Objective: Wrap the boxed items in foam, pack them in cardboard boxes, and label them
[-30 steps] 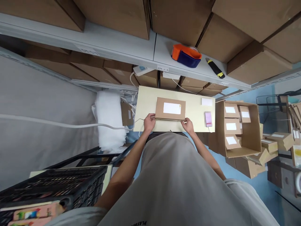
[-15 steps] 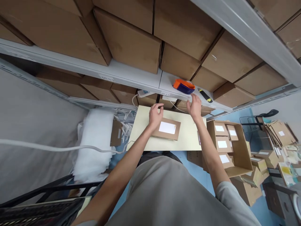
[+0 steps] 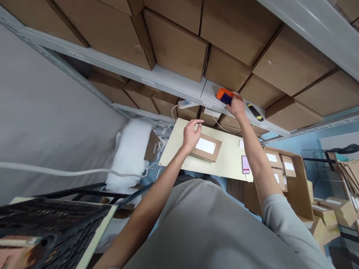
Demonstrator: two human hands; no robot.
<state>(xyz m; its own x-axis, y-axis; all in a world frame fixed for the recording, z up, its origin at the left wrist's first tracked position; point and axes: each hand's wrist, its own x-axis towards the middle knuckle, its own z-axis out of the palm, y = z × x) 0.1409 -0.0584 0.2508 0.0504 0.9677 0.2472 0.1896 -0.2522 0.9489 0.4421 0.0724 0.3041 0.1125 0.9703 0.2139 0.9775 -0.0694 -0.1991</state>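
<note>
My right hand (image 3: pixel 237 106) reaches up to the shelf, its fingers closed around the right end of an orange and dark-blue tape dispenser (image 3: pixel 223 95), partly hiding it. The dispenser is at the shelf's front edge. My left hand (image 3: pixel 192 133) is open and holds nothing, its fingers loosely bent and the thumb apart. It hovers by the left end of a small flat cardboard box (image 3: pixel 213 154) with a white label (image 3: pixel 205 145). That box lies on the pale yellow table (image 3: pixel 228 164). A black and yellow box cutter (image 3: pixel 255 112) lies on the shelf right of my right hand.
Large cartons (image 3: pixel 176 45) line the grey shelf (image 3: pixel 182 80). A phone (image 3: pixel 245 164) lies on the table's right side. An open carton (image 3: pixel 300 183) with labelled boxes stands to the right. White foam wrap (image 3: pixel 131 149) stands left; a white cable (image 3: pixel 84 172) crosses there.
My right hand has moved up and closed on the tape dispenser on the shelf. My left hand remains near the labelled box. The view has shifted, and the phone now shows fully.
</note>
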